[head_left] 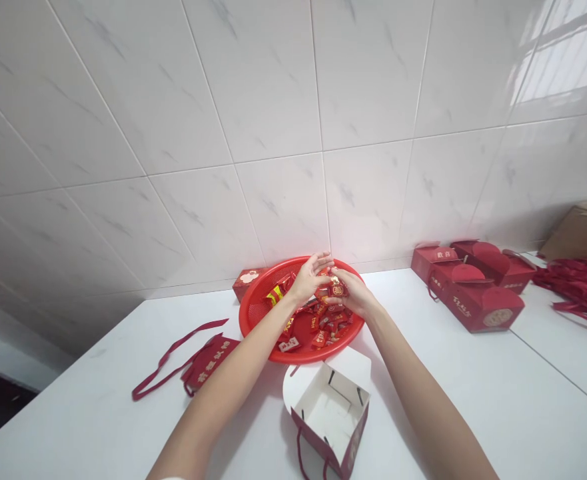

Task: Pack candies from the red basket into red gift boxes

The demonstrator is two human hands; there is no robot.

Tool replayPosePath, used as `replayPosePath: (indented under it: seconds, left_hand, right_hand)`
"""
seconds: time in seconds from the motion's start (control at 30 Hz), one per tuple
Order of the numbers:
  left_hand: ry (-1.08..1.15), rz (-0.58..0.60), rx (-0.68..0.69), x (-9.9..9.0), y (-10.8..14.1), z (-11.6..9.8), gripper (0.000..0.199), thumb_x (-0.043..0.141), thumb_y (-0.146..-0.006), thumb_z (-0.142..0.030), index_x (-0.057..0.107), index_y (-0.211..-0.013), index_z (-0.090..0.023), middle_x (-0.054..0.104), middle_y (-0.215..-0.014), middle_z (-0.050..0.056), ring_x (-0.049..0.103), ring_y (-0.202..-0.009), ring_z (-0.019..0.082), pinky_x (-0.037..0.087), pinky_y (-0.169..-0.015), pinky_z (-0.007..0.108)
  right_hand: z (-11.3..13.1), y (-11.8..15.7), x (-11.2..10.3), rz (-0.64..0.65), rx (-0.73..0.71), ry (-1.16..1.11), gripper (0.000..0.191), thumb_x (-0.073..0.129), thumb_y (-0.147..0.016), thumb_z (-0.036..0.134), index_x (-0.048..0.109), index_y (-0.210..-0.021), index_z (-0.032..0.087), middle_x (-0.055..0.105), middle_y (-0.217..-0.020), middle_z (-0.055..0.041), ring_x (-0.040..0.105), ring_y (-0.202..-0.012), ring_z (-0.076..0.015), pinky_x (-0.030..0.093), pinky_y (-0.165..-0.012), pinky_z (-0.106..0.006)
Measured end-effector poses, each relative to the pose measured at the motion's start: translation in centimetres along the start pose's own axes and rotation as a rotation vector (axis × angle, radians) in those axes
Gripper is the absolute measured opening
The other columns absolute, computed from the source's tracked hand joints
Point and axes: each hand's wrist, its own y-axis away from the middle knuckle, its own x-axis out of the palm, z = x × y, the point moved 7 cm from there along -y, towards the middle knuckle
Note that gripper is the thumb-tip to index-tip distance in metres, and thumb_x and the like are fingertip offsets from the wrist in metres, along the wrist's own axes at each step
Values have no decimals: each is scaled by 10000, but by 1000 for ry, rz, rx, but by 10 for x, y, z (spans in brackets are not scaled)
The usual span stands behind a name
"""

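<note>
A round red plastic basket (253, 333) holds many small red wrapped candies (318, 320), with a yellow one at its left side. Over the basket, my right hand (356, 292) grips a red and gold wrapped candy (338, 288). Just left of it is my left hand (312, 277), palm turned toward the right hand, fingers apart and nothing seen in its grip. In front of the basket an unfolded dark red box (330, 417) stands with its top open, showing a white inside with no candy visible.
Left of the basket lie a dark red box (213, 363) and a loose ribbon (160, 363). A small red box (246, 281) sits behind the basket. Several closed red boxes (473, 287), a ribbon pile (580, 287) and a cardboard box (580, 230) are at the right, near the tiled wall.
</note>
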Motion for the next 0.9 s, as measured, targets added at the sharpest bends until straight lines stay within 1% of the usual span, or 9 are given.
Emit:
replayPosePath:
  seconds: [0.07,0.13,0.33,0.43,0.53,0.63,0.7,0.8,0.9]
  left_hand:
    - [-28,22,30,1,2,-1,627,751,-612,-58,578,-1198,-198,600,-1358,118,529,-1319,270,418,-1111,430]
    - [-47,32,44,0,2,1,618,725,-616,-47,586,-1200,-194,584,-1386,126,512,-1343,276,391,-1140,449]
    - [-47,56,85,-4,1,3,647,548,-548,6,630,-1160,-186,630,-1322,96,537,-1316,265,303,-1199,478]
    - [-94,17,105,-11,3,0,621,506,-535,4,657,-1109,-182,655,-1293,84,554,-1296,262,349,-1174,460]
    - [-222,-81,71,-23,3,0,608,473,-544,-2,661,-1098,-164,666,-1283,95,595,-1249,256,453,-1086,421]
    - [-443,-193,4,-37,1,1,558,454,-613,-17,650,-1120,-145,674,-1276,112,648,-1165,229,520,-986,368]
    - [-557,-222,-31,-46,-2,1,489,445,-684,-36,654,-1114,-140,690,-1248,114,667,-1119,208,530,-951,338]
    - [-680,-165,-96,-56,-6,4,353,478,-730,-67,696,-997,-144,741,-1108,97,692,-1017,199,537,-896,304]
    - [-852,-56,-192,-66,-7,12,202,588,-693,-94,716,-834,-161,764,-932,62,697,-926,216,530,-853,289]
  right_hand:
    - [1,1,0,-11,-10,11,215,756,-759,353,660,-902,225,720,-904,-19,691,-677,-165,596,-550,-292]
    - [1,1,-1,-29,-25,20,197,757,-750,330,656,-878,221,704,-872,-16,677,-665,-162,591,-524,-287]
    - [-1,-1,-3,-48,-31,44,153,735,-722,277,627,-813,218,655,-712,18,629,-578,-137,496,-407,-211]
    - [1,1,-2,-46,-43,70,158,720,-686,223,597,-784,218,652,-700,30,659,-597,-142,512,-437,-207]
    - [2,3,-2,-45,-59,109,182,698,-674,175,603,-825,212,690,-778,6,714,-690,-167,570,-526,-231]
    - [1,3,-4,-75,-74,160,238,687,-678,162,604,-895,214,731,-881,-23,739,-753,-195,593,-570,-259]
    - [0,3,-5,-93,-88,188,266,697,-681,183,589,-920,226,741,-900,-22,745,-772,-213,591,-567,-273]
    - [-1,3,-3,-87,-103,235,262,720,-674,238,561,-882,239,744,-878,-13,745,-764,-229,557,-524,-269]
    - [0,4,-1,-61,-124,302,238,727,-666,286,538,-799,230,739,-839,-11,741,-744,-232,501,-493,-247]
